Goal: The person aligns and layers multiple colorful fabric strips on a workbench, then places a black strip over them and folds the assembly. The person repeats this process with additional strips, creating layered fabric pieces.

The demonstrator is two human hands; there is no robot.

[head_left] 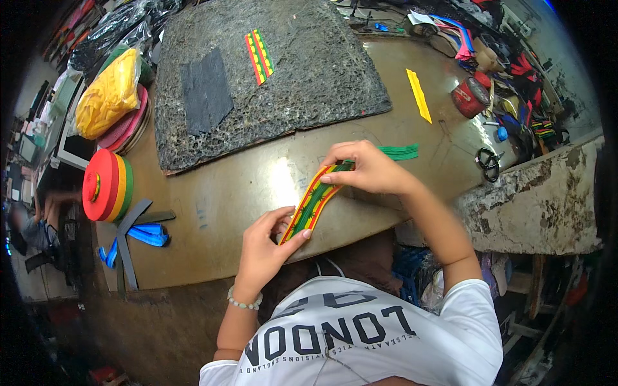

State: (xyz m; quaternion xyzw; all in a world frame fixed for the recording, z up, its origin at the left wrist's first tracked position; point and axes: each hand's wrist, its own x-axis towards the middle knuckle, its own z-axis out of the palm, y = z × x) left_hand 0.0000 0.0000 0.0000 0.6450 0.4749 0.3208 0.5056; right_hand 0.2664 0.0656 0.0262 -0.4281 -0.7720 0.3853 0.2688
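Note:
Both hands hold a red, yellow and green striped strip [313, 201] just above the near edge of the brown worktable [225, 193]. My left hand [267, 248] pinches its lower end. My right hand [367, 170] grips its upper end, fingers curled over it. A green strip [399, 152] lies on the table just beyond my right hand.
A dark rough mat [290, 77] lies at the back with a striped strip [259, 56] and a dark grey sheet [206, 90] on it. A striped roll [106, 185], blue straps [145, 235], a yellow strip [418, 95], a red tin [470, 96] and scissors [487, 163] surround.

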